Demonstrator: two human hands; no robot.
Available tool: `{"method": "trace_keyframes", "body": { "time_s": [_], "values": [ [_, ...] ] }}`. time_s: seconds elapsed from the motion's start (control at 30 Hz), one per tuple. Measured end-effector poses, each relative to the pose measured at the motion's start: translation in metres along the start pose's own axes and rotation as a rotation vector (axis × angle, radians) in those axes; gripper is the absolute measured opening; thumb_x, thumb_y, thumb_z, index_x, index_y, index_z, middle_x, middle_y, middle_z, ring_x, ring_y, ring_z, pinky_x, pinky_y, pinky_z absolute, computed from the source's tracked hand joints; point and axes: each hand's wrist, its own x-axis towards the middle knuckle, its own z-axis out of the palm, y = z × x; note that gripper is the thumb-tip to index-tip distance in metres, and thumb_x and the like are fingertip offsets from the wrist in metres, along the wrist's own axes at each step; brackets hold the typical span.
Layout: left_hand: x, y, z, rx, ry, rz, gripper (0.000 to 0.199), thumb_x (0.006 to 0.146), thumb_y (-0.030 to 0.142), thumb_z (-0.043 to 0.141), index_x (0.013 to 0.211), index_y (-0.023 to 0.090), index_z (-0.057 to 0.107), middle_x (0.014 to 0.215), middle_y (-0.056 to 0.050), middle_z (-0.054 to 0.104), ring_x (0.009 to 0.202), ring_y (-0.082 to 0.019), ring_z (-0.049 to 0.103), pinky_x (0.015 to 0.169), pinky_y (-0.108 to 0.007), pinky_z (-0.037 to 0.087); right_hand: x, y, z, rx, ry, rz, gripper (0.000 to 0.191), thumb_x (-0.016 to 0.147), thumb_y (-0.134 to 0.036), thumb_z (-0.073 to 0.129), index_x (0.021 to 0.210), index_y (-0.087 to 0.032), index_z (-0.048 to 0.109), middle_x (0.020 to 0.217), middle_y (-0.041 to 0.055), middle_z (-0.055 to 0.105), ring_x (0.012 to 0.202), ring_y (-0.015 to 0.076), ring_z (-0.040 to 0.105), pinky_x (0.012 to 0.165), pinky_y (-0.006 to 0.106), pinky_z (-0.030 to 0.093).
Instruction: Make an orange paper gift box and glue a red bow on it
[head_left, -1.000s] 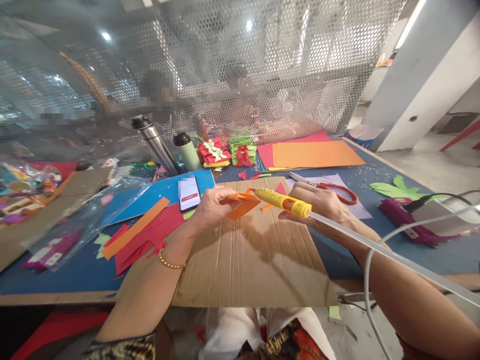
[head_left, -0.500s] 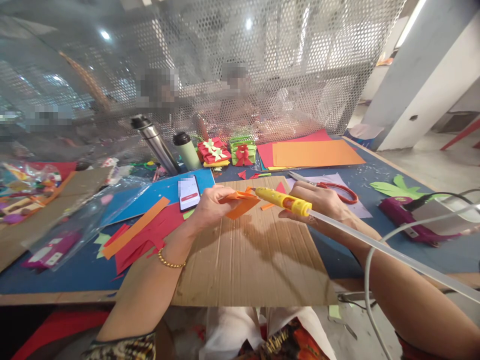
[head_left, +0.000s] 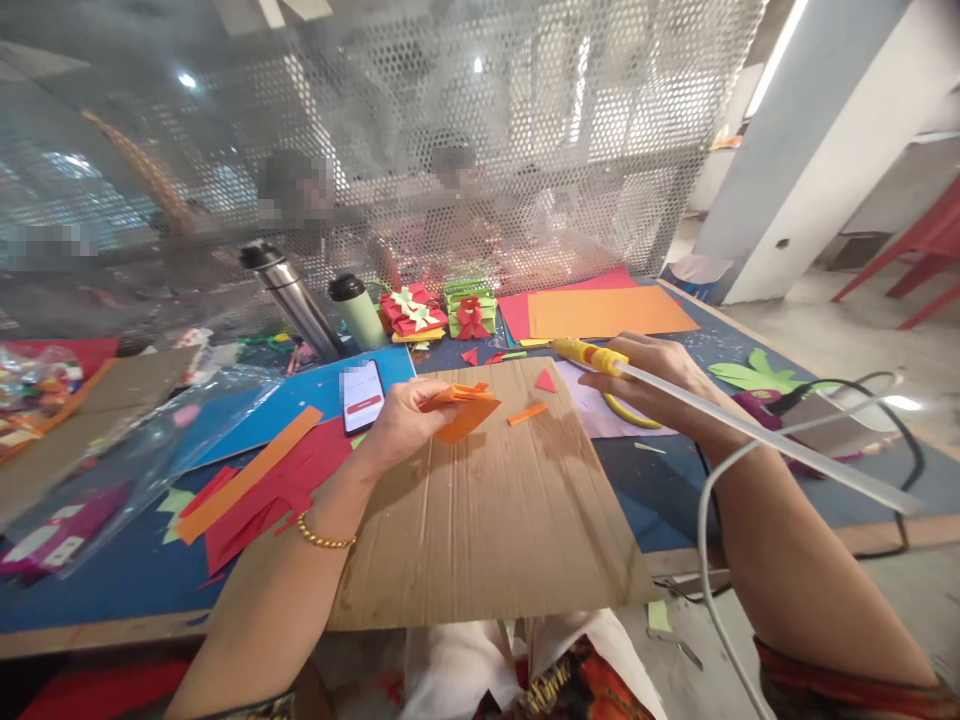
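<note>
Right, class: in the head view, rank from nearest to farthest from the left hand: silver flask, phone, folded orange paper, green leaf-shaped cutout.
1. Folded orange paper: in the left hand.
2. Phone: just left.
3. Silver flask: back left.
4. Green leaf-shaped cutout: far right.

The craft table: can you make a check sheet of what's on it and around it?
Surface: blue tabletop, cardboard sheet on it.
Things: folded orange paper; yellow glue gun, apart from the paper.
Clutter: red paper scrap and orange strip on the cardboard; phone at left.
Hands: left hand grips the paper, right hand the gun.
Cables: white cable passing before right forearm; black cable at right.
Surroundings: perforated screen behind; red chair at right.
</note>
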Motion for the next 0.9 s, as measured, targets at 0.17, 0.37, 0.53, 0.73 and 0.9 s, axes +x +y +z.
{"method": "trace_keyframes", "body": {
  "time_s": [0.17,0.37,0.53,0.73,0.9],
  "values": [
    [0.001,-0.002,-0.002,0.026,-0.024,0.033,0.022,0.086,0.041,0.076,0.076,0.022,0.08,0.071,-0.002,0.071,0.07,-0.019,0.063,0.062,-0.03,0.052,0.013,0.002,-0.004,-0.194,-0.252,0.137,0.018,0.095,-0.035,0.063,0.091,-0.019,0.066,0.086,0.0068,0.068,0.065,0.0163,0.059,0.059,0.028,0.037],
    [0.001,0.005,-0.001,-0.046,-0.019,0.075,0.025,0.087,0.044,0.078,0.079,0.021,0.081,0.072,-0.003,0.072,0.07,-0.018,0.064,0.062,-0.029,0.051,0.008,0.024,0.016,-0.327,-0.458,0.167,0.024,0.091,-0.03,0.064,0.108,-0.016,0.073,0.111,0.0133,0.071,0.077,0.02,0.066,0.063,0.03,0.044],
    [0.0,0.005,0.004,-0.136,-0.042,0.035,0.025,0.085,0.045,0.08,0.085,0.02,0.084,0.075,-0.003,0.073,0.067,-0.016,0.063,0.059,-0.027,0.049,0.009,0.025,0.008,-0.205,-0.363,0.074,0.03,0.089,-0.028,0.068,0.115,-0.015,0.077,0.12,0.02,0.07,0.1,0.0293,0.071,0.086,0.041,0.055],
    [-0.003,0.01,0.006,-0.089,-0.112,0.109,0.027,0.087,0.045,0.081,0.08,0.019,0.083,0.079,-0.007,0.078,0.073,-0.018,0.068,0.068,-0.03,0.054,0.032,-0.048,0.019,0.567,-0.226,0.024,0.029,0.095,-0.044,0.065,0.093,-0.019,0.08,0.089,0.0073,0.078,0.081,0.0184,0.069,0.076,0.032,0.053],
    [-0.004,0.016,0.005,-0.046,-0.168,0.188,0.017,0.092,0.033,0.076,0.084,0.02,0.083,0.086,-0.008,0.082,0.081,-0.018,0.071,0.076,-0.03,0.056,0.029,-0.07,0.041,0.937,-0.391,0.12,0.034,0.087,-0.05,0.076,0.082,-0.017,0.078,0.077,0.0036,0.074,0.07,0.014,0.064,0.069,0.029,0.052]
  ]
}}
